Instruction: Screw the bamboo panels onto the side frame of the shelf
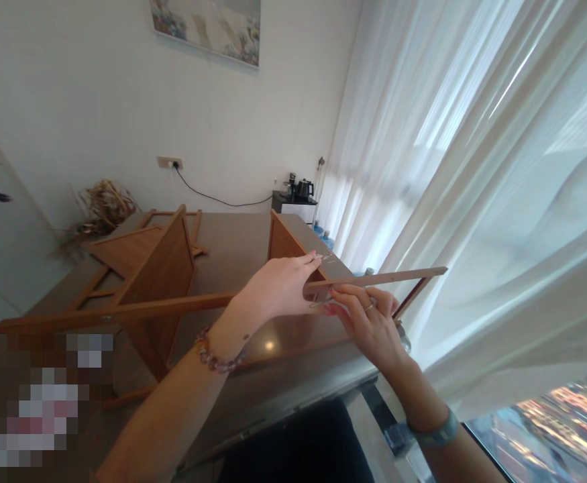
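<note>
Gripping wooden rail (172, 307) from above with closed left hand (278, 290) fingers; pinching its underside with right hand (366, 325) fingers, over surface (233, 241).

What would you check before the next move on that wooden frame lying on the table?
1. Grip of the left hand on the long wooden rail: ok, fingers lie over its top.
2. The right hand under the rail, pinching a thin silvery piece: ok; what the piece is, cannot tell.
3. Joint beneath the hands seated: cannot tell, the fingers cover it.
4. Upright panel resting on the table: ok.
5. Rail's far end clear of the curtain: cannot tell; it juts past the table edge.
</note>
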Tool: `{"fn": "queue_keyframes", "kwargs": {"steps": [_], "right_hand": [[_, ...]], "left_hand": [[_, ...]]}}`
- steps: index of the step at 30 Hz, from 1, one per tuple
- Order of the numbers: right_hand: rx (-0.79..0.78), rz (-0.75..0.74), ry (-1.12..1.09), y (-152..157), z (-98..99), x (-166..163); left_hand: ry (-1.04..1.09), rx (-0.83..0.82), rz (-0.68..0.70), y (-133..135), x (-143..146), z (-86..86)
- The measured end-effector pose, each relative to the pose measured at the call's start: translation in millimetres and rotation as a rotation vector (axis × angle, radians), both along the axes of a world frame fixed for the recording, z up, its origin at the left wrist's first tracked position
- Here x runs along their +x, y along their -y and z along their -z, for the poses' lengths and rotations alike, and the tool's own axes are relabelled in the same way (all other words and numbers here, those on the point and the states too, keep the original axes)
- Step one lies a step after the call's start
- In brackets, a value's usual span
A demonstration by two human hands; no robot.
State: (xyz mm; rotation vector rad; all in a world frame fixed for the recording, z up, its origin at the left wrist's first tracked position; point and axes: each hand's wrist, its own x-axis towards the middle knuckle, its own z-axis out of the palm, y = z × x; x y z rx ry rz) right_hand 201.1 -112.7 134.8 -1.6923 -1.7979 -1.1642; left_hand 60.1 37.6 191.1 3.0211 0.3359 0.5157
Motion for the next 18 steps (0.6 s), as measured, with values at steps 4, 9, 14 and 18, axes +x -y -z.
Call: {"fn": "queue_keyframes", "kwargs": {"steps": [4,9,14,18], "right_hand": [[0.009,-0.036,0.017,-0.9,-5.9,1.4],[0.035,-0.165,-0.278,-18.1,-8.5,-4.5],[0.094,-0.256,-0.815,-25.1,-5.3,-5.9],[0.061,-0.225,-0.892,-22.4,-3.1,-3.2]], "left_hand": [[-0.005,0.014,-0.012,1.1,-0.1,-0.3],[0.008,0.014,0.004,1.3,-1.0,-0.1],[-0.007,0.013,-0.008,1.7,-0.7,-1.5],[-0.003,0.019,-0.012,1.5,-0.1,-0.9]]}}
